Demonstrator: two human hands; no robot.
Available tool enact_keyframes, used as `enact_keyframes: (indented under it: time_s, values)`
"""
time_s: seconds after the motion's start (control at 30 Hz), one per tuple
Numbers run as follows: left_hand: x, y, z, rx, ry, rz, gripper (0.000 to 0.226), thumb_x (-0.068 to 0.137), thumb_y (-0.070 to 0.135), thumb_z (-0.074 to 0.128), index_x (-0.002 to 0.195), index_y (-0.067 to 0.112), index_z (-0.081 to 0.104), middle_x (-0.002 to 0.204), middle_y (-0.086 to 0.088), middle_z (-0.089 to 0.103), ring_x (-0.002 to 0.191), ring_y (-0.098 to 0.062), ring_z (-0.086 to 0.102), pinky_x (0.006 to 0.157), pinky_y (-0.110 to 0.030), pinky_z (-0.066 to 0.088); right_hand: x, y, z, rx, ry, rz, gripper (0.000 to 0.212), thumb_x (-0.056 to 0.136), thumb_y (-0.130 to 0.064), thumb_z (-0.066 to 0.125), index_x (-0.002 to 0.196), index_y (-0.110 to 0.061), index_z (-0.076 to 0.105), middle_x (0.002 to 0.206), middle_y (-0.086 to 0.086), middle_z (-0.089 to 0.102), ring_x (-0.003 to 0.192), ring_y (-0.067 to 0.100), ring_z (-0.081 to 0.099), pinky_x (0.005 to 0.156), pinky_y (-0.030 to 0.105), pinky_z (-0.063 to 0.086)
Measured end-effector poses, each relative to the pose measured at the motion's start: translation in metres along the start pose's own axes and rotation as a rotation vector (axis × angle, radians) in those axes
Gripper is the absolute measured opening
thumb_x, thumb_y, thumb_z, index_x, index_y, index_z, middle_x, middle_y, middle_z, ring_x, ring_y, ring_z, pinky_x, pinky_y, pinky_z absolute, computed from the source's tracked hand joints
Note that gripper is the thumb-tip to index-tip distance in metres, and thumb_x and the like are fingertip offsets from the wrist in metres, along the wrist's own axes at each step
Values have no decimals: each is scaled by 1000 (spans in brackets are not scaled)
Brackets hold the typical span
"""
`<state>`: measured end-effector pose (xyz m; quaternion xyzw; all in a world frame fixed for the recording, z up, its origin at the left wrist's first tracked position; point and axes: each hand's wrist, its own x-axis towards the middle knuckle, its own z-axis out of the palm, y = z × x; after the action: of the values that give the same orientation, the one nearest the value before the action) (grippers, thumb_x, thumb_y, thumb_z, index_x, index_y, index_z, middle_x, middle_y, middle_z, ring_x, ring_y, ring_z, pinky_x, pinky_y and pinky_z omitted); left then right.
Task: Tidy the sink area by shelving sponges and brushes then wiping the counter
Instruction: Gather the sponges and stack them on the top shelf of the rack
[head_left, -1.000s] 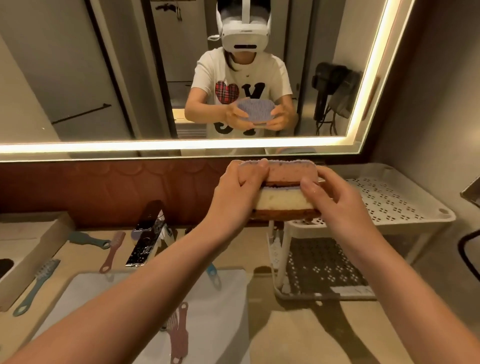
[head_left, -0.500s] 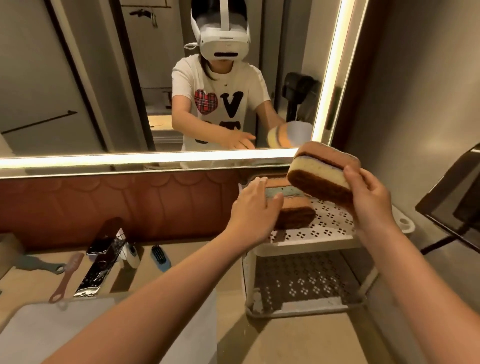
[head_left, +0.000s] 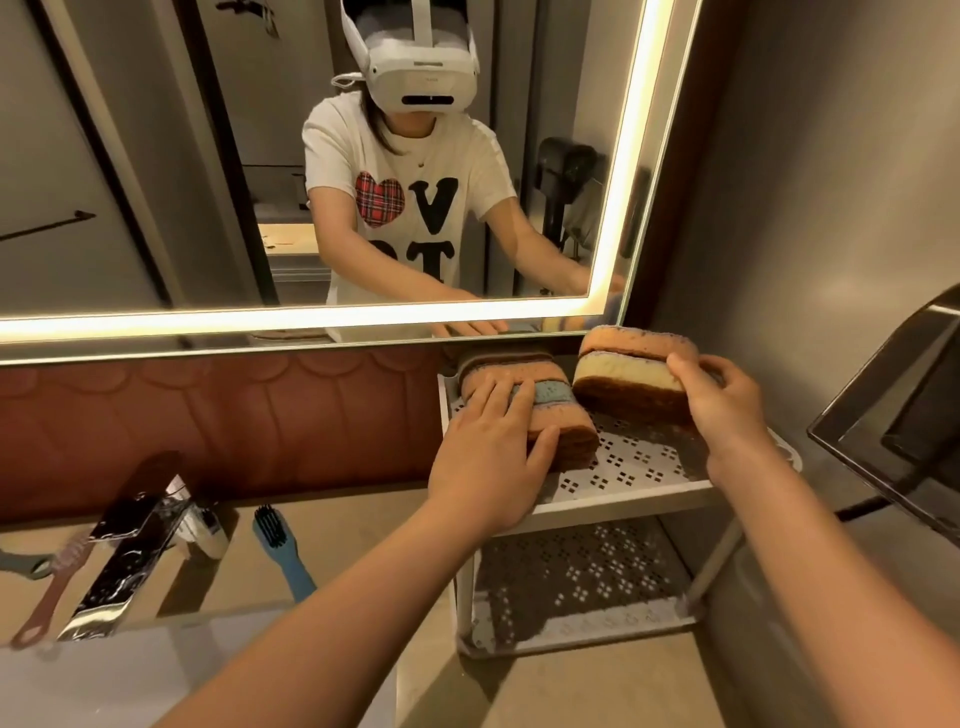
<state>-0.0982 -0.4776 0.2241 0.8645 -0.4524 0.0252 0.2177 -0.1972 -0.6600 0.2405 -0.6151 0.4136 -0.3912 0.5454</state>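
Observation:
A white perforated two-tier rack (head_left: 631, 480) stands on the counter at the right. On its top shelf lies a stack of pink and blue sponges (head_left: 550, 400), and my left hand (head_left: 493, 457) rests flat on it with fingers over its top. My right hand (head_left: 719, 405) grips a second stack of sponges (head_left: 628, 371), pink, cream and brown, which sits tilted at the back of the top shelf beside the first stack. A blue brush (head_left: 280, 545) and a pink brush (head_left: 49, 592) lie on the counter by the faucet (head_left: 130, 561).
A lit mirror (head_left: 311, 156) spans the wall above a red-brown backsplash. The white sink basin (head_left: 104, 680) is at lower left. A dark tilted tray or screen (head_left: 904, 426) juts in at the right. The rack's lower shelf (head_left: 582, 577) holds nothing.
The single held stack has been split in two. My left hand set its part on the top shelf, and my right hand lowered its part down beside it. The view turned right.

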Motion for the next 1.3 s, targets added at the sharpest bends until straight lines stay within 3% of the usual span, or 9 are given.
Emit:
enact_keyframes:
  time_s: [0.1,0.3,0.47,0.6,0.77,0.93,1.3]
  values:
    - [0,0,0,-13,7,-8,60,97,49,24,149,23,11,159,3,8,146,-14,1,117,-34,8,9,0,3,-53,24,31,46,82,-43,63,122,-22,51,123,10,53,104,25,54,78,38,53]
    - [-1,0,-1,-33,11,-7,60,97,49,23,150,22,10,159,4,7,145,-12,-2,117,-29,5,20,-4,11,-77,-15,67,52,83,-36,65,127,-15,49,121,12,54,96,22,53,60,26,45]
    - [-1,-1,0,-36,12,-8,61,97,50,23,150,23,10,159,5,7,145,-10,-2,117,-31,7,28,-8,23,-71,-46,127,47,84,-32,66,124,-12,52,115,12,56,94,22,53,79,34,49]
    - [-2,0,0,-31,18,-6,62,96,50,24,150,22,10,158,5,8,145,-11,0,118,-31,8,33,-13,26,-101,-135,145,45,84,-34,66,119,-10,54,108,11,55,94,22,53,82,33,49]
    - [-3,1,-1,-28,22,-8,62,96,50,25,150,22,11,158,4,9,145,-12,2,118,-32,8,39,-9,33,-154,-118,87,45,86,-36,63,118,-6,57,104,9,55,92,21,50,84,32,46]
    - [-4,1,-1,-29,23,-8,62,96,51,25,150,23,10,158,5,9,145,-12,3,118,-32,8,45,-2,37,-252,-67,19,45,83,-41,64,116,-9,64,119,15,62,105,28,56,96,40,47]
    - [-2,1,0,-28,14,-16,62,96,51,25,150,23,9,158,4,9,145,-13,3,119,-34,11,40,-1,34,-324,17,-69,51,84,-45,60,118,-7,61,119,16,61,109,32,56,95,46,48]
